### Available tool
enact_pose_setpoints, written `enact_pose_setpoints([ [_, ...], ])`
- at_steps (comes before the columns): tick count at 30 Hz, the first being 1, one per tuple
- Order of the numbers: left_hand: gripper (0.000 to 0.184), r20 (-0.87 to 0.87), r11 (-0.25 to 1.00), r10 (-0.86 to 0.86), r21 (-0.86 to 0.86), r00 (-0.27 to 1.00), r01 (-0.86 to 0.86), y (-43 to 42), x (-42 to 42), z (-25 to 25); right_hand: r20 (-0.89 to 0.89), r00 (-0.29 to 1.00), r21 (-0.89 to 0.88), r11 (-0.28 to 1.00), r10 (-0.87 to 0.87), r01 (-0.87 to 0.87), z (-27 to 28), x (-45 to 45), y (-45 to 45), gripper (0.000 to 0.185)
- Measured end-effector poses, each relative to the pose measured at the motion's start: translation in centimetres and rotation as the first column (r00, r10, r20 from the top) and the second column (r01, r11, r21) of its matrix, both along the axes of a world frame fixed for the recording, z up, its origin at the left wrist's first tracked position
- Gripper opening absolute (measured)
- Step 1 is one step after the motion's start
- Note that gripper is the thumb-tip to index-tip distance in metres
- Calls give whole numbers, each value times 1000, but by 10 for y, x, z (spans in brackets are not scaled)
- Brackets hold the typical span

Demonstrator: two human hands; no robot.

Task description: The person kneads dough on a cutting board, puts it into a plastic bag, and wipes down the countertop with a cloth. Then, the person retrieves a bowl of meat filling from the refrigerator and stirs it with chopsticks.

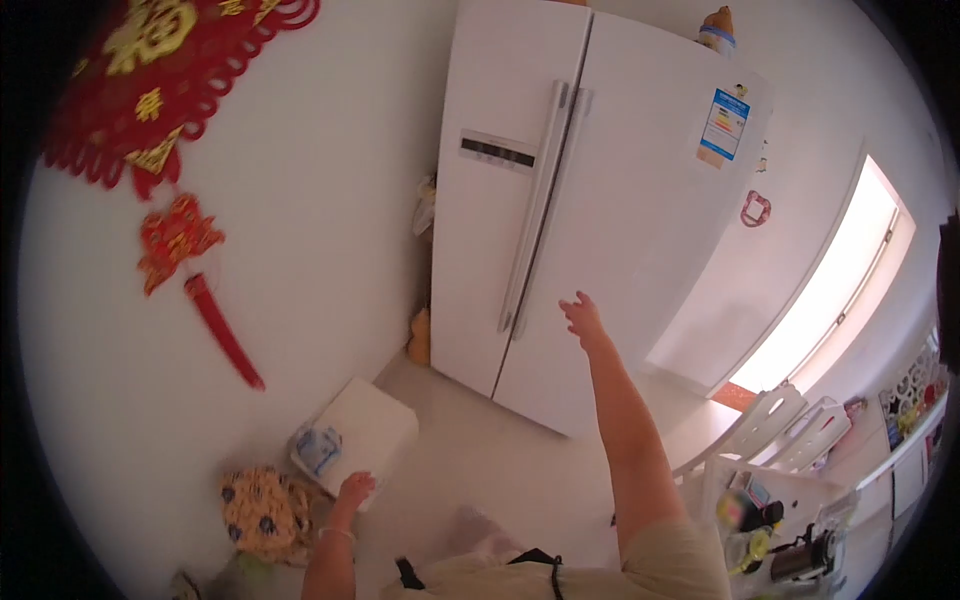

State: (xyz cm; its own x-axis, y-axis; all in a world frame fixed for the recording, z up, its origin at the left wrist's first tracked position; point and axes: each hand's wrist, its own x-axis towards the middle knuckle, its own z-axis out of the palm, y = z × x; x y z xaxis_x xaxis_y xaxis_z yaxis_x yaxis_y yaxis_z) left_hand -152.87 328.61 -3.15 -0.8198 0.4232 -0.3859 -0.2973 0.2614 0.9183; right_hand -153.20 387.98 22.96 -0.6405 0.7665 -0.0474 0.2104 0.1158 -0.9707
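Note:
My right hand reaches out in front of the white double-door refrigerator, fingers spread and nothing in them. It is nearest to the lower part of the right door, below the long vertical door handles; whether it touches the door I cannot tell. Both doors are closed. Low on the left, my left hand hangs over the edge of a white box with a blue-and-white packet on it. Its fingers look loosely apart and hold nothing visible.
A patterned cloth bundle sits beside the box. At right stand white chairs and a table bearing a dark pot and other items. A red hanging ornament is on the left wall. A bright doorway lies beyond the refrigerator.

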Motion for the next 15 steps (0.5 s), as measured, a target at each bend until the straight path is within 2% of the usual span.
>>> enact_pose_setpoints([
  [1,29,-36,997,-13,82,999,16,31,-29,36,-17,999,48,998,-31,32,10,-13,10,85],
  [2,32,-105,970,-3,243,994,28,47,-46,49,-40,998,98,993,-55,59,15,-40,26,84],
  [3,32,-173,985,-36,159,984,64,45,-66,15,-105,991,89,992,-79,88,7,-96,56,83],
  [4,30,-127,981,-48,181,991,71,42,-71,1,-106,991,89,991,-86,95,1,-108,72,83],
  [5,31,-81,976,-60,202,995,76,40,-75,-11,-100,987,192,971,-128,145,5,-121,82,82],
  [6,30,13,989,-25,145,1000,22,41,-94,-19,-94,978,276,939,-186,205,1,-178,111,81],
  [7,30,158,995,51,75,986,-64,34,-81,-24,-95,977,276,938,-189,208,8,-176,120,81],
  [9,30,393,965,264,-103,881,-243,23,-79,-9,-6,998,139,988,-67,67,-4,-201,138,71],
  [10,31,413,953,302,-122,859,-277,23,-78,2,2,997,136,988,-72,71,-4,-207,140,71],
  [12,42,333,983,184,-47,925,-178,11,-103,6,-106,986,188,971,-128,147,-24,-218,142,58],
  [13,53,191,993,92,61,977,-106,-3,-94,7,-113,985,191,970,-128,148,-17,-201,123,58],
  [14,53,193,993,81,69,978,-96,-6,-102,-18,-194,976,194,971,-100,138,-14,-181,106,52],
  [15,40,327,995,93,-59,940,-77,10,-164,-45,-259,960,177,972,-108,157,-23,-182,107,46],
])
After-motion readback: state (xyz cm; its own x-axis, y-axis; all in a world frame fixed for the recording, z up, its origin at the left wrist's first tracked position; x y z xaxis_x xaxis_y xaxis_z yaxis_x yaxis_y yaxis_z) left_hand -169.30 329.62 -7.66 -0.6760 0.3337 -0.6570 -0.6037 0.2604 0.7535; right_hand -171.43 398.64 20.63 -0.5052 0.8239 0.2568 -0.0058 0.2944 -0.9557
